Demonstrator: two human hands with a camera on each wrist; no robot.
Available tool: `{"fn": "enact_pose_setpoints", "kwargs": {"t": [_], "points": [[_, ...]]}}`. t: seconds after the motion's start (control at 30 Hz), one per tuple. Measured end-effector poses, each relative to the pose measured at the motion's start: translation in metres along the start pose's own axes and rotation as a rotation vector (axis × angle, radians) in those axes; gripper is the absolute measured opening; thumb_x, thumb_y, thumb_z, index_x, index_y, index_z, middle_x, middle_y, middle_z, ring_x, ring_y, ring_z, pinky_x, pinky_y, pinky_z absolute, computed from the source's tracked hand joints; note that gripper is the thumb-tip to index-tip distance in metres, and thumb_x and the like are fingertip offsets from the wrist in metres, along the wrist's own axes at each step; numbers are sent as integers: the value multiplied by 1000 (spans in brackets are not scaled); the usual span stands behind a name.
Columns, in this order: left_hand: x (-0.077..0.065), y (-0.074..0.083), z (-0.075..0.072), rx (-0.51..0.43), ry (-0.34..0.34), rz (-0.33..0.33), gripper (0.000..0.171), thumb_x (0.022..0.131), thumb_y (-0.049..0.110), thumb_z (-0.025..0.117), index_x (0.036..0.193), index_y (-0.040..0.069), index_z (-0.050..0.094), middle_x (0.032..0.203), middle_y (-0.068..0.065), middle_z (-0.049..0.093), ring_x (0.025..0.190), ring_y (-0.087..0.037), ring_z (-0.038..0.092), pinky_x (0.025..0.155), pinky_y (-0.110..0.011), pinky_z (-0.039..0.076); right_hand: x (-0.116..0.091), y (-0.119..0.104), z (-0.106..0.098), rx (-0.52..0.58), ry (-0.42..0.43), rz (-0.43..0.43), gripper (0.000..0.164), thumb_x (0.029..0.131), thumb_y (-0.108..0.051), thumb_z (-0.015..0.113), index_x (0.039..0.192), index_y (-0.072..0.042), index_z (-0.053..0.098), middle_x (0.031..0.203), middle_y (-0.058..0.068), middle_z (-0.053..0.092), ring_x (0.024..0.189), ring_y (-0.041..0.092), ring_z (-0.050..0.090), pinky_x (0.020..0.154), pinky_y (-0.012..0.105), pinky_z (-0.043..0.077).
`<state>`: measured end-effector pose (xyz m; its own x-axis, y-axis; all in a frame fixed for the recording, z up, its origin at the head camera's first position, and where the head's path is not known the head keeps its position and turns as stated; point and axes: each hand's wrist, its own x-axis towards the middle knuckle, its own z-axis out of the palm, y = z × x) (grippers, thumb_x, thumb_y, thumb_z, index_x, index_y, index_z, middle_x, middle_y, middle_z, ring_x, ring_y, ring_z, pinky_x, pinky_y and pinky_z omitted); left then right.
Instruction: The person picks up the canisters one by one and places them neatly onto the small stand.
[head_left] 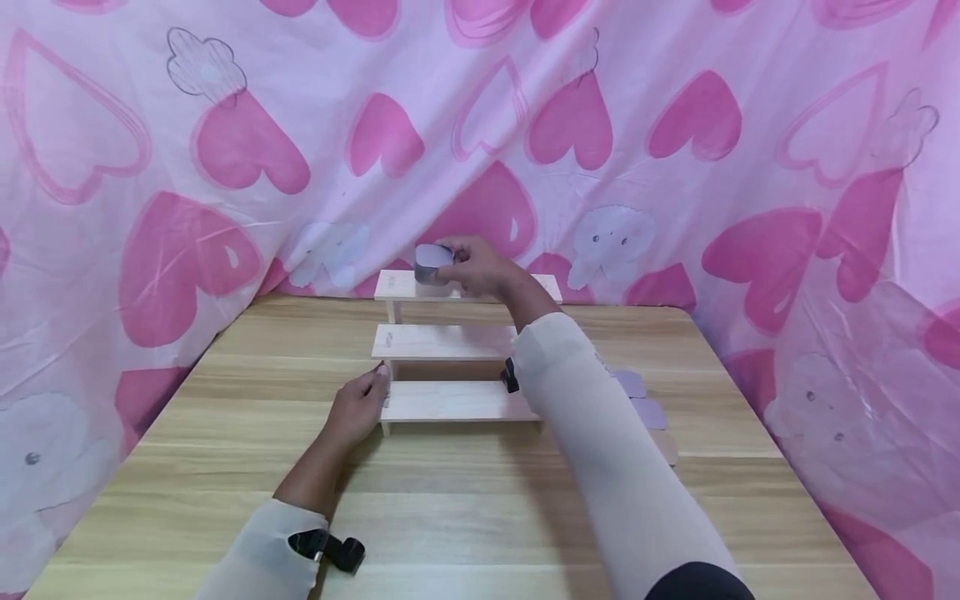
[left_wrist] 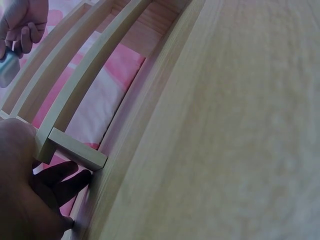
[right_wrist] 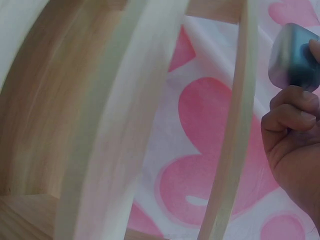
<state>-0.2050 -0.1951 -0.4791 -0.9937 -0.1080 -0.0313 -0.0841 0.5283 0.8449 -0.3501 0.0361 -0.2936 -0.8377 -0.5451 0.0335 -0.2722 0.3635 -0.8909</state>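
A three-tier wooden stand (head_left: 457,402) with pale slat shelves stands toward the back of the table. Over its top tier my right hand (head_left: 483,268) pinches a small silver-grey box with rounded corners (head_left: 429,265) between thumb and fingers. In the right wrist view the box (right_wrist: 282,57) looks metallic and shows beyond the stand's slats. My left hand (head_left: 362,400) grips the left end of the stand at the lowest tier. The left wrist view has that hand's fingers (left_wrist: 72,187) bent beneath the slat, beside a short wooden leg (left_wrist: 77,149).
Right of the stand, partly behind my right sleeve, lie flat rounded pieces: two lilac ones (head_left: 648,413) and a beige one (head_left: 665,447). A pink heart-print cloth (head_left: 570,125) hangs around the back and sides of the wood-grain table (head_left: 450,517).
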Motion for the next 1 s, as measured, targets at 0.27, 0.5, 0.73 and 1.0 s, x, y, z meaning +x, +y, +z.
{"fn": "enact_pose_setpoints", "kwargs": {"t": [0.27,0.5,0.73,1.0], "points": [[0,1,1,-2,-9,12,72,116,62,31,141,6,69,154,-26,62,147,-47,56,119,-63,47,1,-2,-4,-2,-32,43,57,98,-10,75,154,-12,62,137,15,63,109,24,59,77,28,54],[-1,2,-1,26,8,12,77,115,64,27,151,6,63,157,-27,60,148,-49,54,122,-64,45,4,-2,-1,-29,-41,11,53,98,-8,76,150,-9,65,133,17,64,108,23,57,76,26,52],[-3,2,-2,10,-25,-10,75,116,63,28,163,9,52,165,-25,52,156,-48,46,129,-64,37,6,-2,2,-92,-33,52,55,99,-12,78,151,-11,63,136,15,64,110,27,59,79,28,56],[-3,3,-3,4,-38,-18,76,115,64,29,163,10,51,164,-25,53,155,-47,48,129,-63,39,6,-3,3,-148,-31,71,58,99,-15,78,155,-12,60,138,15,64,107,26,59,77,28,54]]}}
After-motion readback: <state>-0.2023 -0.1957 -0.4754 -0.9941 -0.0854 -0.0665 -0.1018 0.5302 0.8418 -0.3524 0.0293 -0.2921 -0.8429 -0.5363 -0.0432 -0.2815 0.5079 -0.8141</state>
